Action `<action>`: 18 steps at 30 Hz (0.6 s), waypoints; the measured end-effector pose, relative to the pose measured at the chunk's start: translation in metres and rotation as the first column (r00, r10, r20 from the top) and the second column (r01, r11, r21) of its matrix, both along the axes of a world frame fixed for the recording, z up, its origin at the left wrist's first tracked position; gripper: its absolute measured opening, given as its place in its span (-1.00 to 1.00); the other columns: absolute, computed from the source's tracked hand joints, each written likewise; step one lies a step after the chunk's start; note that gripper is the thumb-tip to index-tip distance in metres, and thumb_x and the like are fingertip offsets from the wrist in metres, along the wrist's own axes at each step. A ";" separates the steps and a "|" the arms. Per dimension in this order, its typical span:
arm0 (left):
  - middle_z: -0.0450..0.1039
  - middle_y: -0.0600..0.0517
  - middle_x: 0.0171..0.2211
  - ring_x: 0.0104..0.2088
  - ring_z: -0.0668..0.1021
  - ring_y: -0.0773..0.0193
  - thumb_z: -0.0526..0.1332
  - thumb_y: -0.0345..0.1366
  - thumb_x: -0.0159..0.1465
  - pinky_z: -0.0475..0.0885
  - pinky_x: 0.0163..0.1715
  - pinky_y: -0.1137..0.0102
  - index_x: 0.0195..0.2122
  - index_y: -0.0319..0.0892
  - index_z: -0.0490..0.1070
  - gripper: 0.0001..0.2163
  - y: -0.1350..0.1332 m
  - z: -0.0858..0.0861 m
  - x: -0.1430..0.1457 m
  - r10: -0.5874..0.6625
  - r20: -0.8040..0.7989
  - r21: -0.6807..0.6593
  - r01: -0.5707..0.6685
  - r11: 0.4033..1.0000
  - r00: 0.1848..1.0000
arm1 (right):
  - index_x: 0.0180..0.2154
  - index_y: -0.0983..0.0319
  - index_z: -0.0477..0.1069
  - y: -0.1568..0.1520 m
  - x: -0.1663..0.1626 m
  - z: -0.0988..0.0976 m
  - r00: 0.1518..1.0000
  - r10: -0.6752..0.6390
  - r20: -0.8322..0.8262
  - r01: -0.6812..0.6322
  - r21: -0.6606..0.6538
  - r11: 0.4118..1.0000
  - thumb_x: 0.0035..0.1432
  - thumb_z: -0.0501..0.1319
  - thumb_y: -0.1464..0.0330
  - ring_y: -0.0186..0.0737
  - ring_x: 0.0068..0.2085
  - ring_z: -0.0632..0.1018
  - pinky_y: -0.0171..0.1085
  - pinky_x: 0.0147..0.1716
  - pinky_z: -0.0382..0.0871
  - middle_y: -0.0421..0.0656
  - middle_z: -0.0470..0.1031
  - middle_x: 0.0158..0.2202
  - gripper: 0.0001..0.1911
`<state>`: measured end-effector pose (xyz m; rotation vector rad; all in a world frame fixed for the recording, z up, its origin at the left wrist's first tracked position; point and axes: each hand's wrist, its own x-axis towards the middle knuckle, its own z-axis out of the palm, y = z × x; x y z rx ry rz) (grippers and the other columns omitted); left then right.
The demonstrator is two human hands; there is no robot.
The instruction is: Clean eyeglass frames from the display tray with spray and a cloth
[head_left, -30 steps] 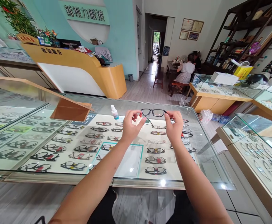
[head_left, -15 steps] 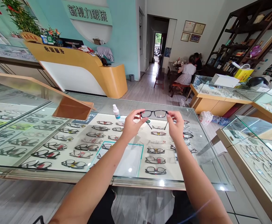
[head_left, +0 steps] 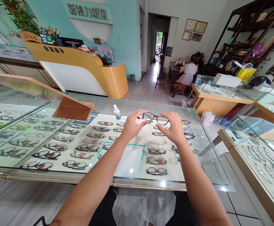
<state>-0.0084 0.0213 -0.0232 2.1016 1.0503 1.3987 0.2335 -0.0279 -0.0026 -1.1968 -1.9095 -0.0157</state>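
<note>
I hold a pair of black-framed glasses over the glass display counter. My left hand pinches the frame's left end. My right hand curls around the right end, its fingers over the lens. The temples look folded in behind the front, mostly hidden by my hands. A small white spray bottle with a teal label stands on the glass just left of my left hand.
Under the glass lie rows of several eyeglass frames and a white mat with a teal border. A wooden stand sits to the left. Another glass case stands at right. A yellow reception desk and seated people are beyond.
The glasses' temples were open and hanging down; now they are folded in. My right hand has moved left over the frame, and the glasses have dropped slightly and tilted.
</note>
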 end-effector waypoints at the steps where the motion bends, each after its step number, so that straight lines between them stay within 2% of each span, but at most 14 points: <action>1: 0.57 -0.08 0.23 0.20 0.59 0.01 0.42 0.00 0.35 0.54 0.09 0.17 0.21 0.02 0.58 -0.56 0.002 0.000 -0.002 0.000 0.014 -0.021 0.001 1.000 1.000 | 0.12 0.09 0.56 0.000 0.002 0.001 1.000 -0.006 -0.021 0.005 -0.005 1.000 0.29 0.46 0.20 0.10 0.08 0.55 0.08 0.15 0.38 -0.10 0.66 0.01 -0.60; 10: 0.58 -0.07 0.22 0.18 0.60 0.01 0.42 -0.04 0.33 0.54 0.01 0.20 0.19 0.01 0.60 -0.57 0.007 0.004 -0.011 -0.006 0.023 -0.102 0.008 0.995 1.000 | 0.13 0.03 0.59 -0.001 0.005 0.005 0.990 0.082 -0.117 -0.084 -0.011 0.996 0.33 0.45 0.14 0.06 -0.01 0.58 0.05 0.09 0.42 -0.14 0.69 -0.07 -0.62; 14: 0.59 -0.06 0.19 0.10 0.62 0.04 0.41 -0.03 0.34 0.55 0.00 0.21 0.18 0.01 0.60 -0.58 0.008 0.003 -0.010 -0.032 0.015 -0.126 0.034 0.991 0.999 | 0.14 0.02 0.60 0.000 0.002 0.003 0.983 0.098 -0.153 -0.103 -0.030 0.994 0.31 0.46 0.11 0.07 0.00 0.58 0.06 0.09 0.43 -0.13 0.70 -0.06 -0.59; 18: 0.51 -0.08 0.31 0.17 0.61 0.04 0.38 -0.03 0.37 0.56 0.03 0.20 0.31 0.03 0.49 -0.50 0.009 0.000 -0.011 -0.050 0.001 -0.083 0.050 0.995 0.999 | 0.08 0.03 0.64 0.000 0.002 0.002 0.973 0.099 -0.210 -0.103 -0.010 0.995 0.31 0.45 0.09 0.05 -0.03 0.59 0.03 0.06 0.45 -0.13 0.70 -0.11 -0.64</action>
